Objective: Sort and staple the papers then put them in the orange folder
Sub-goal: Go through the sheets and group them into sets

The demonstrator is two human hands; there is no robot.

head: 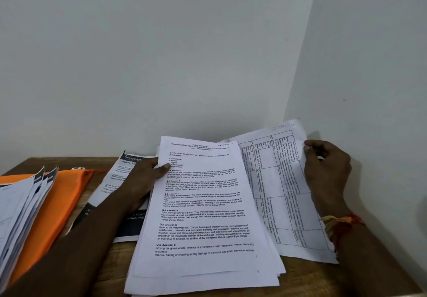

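My left grip point(147, 176) grasps the stack of papers point(203, 216) by its left edge, near the top. The thumb lies flat on the top page and the other fingers are hidden behind the sheets. The top page is printed with numbered answers and has a handwritten note in its upper right corner. The stack sits in the middle of the wooden counter point(300, 278), its sheets slightly fanned at the bottom edge.

My right grip point(323, 174) grasps the sheet with a table point(284, 181) at its far right edge, thumb in front and fingers curled behind. That sheet lies turned sideways, tucked partly under the right side of the stack, and its upper end leans up toward the corner of the white wall point(208, 54). Coloured threads point(342, 222) are tied around my right wrist.

The orange folder point(62, 192) lies on the left part of the counter, well apart from the stack. A bundle of pages point(20, 204) rests across its left side. Between the folder and the stack lies a leaflet with dark bands point(129, 181), and my left forearm crosses over it.
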